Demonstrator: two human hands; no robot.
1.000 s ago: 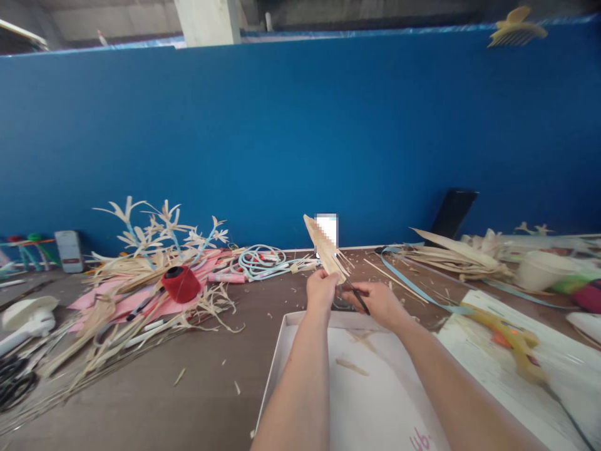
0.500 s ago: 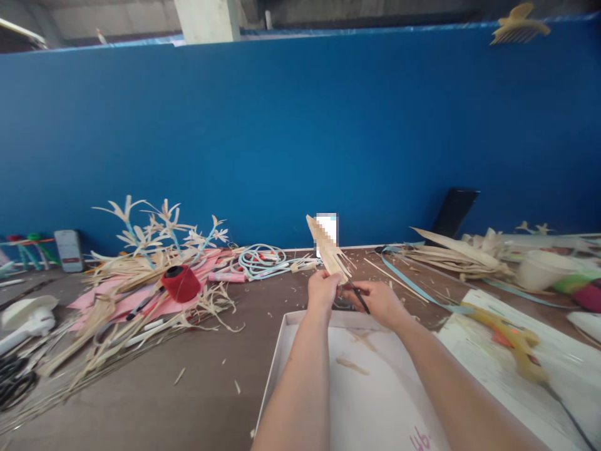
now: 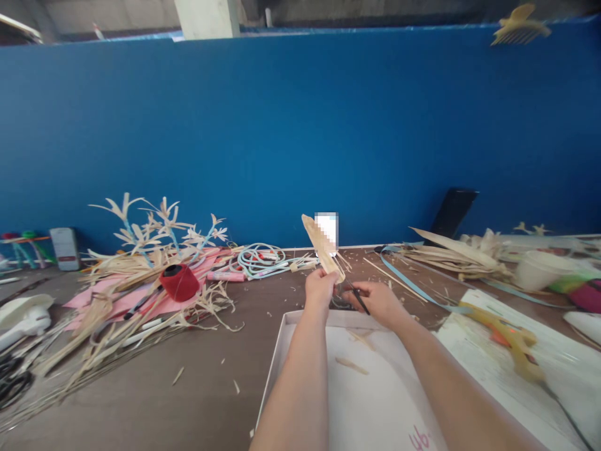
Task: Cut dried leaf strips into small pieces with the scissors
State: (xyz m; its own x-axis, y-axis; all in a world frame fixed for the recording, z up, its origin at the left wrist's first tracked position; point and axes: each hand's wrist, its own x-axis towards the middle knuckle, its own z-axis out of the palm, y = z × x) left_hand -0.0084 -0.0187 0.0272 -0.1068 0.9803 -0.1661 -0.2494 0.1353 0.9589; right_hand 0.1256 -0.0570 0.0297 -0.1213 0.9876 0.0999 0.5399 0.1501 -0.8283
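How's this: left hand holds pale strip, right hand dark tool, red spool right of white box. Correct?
No: head view shows the red spool left of the white box. Left hand holds the pale strip, right hand the dark tool.

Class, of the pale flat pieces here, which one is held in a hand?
The long piece gripped in the left hand. Others are held by no hand: some lie in the white tray, some in the pile at the right.

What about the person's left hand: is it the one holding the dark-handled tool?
No, the left hand grips the pale leaf-like piece, while the dark-handled tool is in the right hand.
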